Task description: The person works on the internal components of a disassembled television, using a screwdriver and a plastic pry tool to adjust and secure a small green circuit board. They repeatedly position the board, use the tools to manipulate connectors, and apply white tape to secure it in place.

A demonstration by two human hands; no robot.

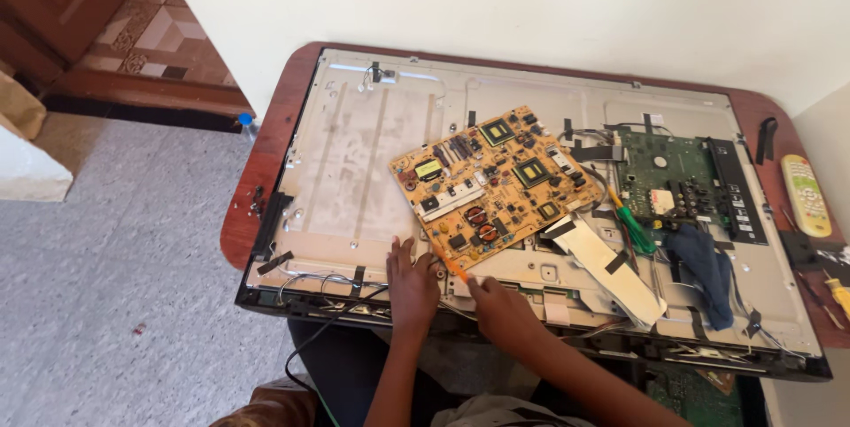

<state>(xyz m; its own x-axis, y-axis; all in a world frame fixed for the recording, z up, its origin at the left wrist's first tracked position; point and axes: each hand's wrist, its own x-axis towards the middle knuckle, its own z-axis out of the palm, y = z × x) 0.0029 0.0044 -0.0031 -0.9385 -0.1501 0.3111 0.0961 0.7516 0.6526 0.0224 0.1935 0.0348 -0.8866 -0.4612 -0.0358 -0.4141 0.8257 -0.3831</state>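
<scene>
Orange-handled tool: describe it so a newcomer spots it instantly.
On the opened flat-panel back lies a tan circuit board. At its near edge, between the left hand and right hand, is the orange-handled tool: thin, unlike the green-handled screwdriver farther right.

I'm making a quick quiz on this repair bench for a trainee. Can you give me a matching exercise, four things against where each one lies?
Things:
1. Orange board
2. Green board
3. Remote
4. Blue cloth

Places:
A. On the table's right edge, off the panel
B. On the panel's right part, below the green board
C. Tilted on the panel's middle, by both hands
D. Fixed on the panel, upper right

Pairs: 1-C, 2-D, 3-A, 4-B
</scene>
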